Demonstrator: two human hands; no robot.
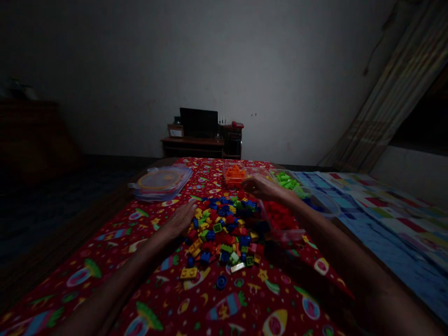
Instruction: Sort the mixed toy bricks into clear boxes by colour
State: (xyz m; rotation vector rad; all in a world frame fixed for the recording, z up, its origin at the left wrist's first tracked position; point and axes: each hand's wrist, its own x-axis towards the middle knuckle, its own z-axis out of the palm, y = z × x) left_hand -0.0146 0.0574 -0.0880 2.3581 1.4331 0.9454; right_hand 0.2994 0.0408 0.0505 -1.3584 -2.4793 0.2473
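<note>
Pale grey plaster wall (224, 70) fills the background, with a striped curtain (388, 98) slanting down at right and a low dark wooden desk (192, 147) carrying a black monitor (199, 122) against the wall. Foreground: a red cloth printed with rockets and stars (84, 275) covers the work surface, and a blue-and-white patterned quilt (381, 224) lies to its right. At the cloth's far end sit a round clear plastic container (161, 183) and a clear tray of orange bricks (234, 175). A clear tray of lime-green bricks (287, 182) and a clear tray of red bricks (278, 217) stand to the right. Centre: a low, loose heap of multicoloured plastic bricks (224, 233). The left hand (180, 219) lies flat and open at the heap's left edge, empty. The right hand (261, 189) reaches above the heap's far side, fingers loosely curved; whether it holds a brick cannot be told. So thin a spread favours taking single bricks cleanly. Apart, nearer the viewer: a flat yellow brick (189, 273) and a round blue piece (221, 282).
</note>
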